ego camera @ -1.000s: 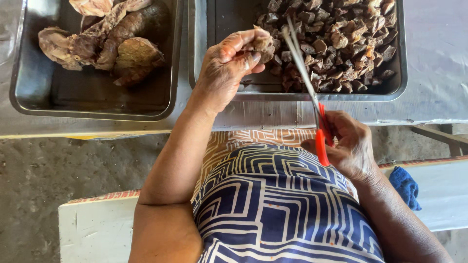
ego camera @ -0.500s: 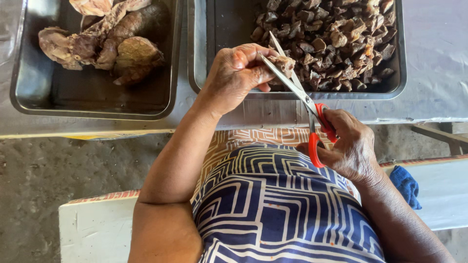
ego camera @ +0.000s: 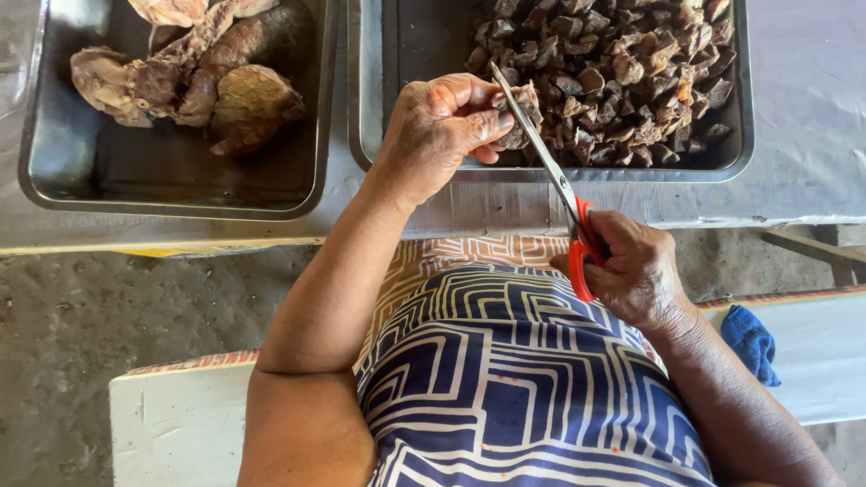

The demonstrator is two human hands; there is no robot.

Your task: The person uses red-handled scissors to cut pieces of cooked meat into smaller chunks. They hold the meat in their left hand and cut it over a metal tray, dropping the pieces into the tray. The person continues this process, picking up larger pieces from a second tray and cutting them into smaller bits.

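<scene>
The person wears a sleeveless dress [ego camera: 505,379] with navy, white and orange geometric line patterns; both arms are bare.

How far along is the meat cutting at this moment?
Done: the right tray is heaped with small cut pieces. In hand: the left hand holds a piece against the scissors in the right hand. Left: several large chunks in the left tray.

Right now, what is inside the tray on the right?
The right tray holds a heap of small dark cut pieces filling most of it, with bare metal at its left end. The tray floor under the heap is covered. The left hand hides part of its near rim.
</scene>
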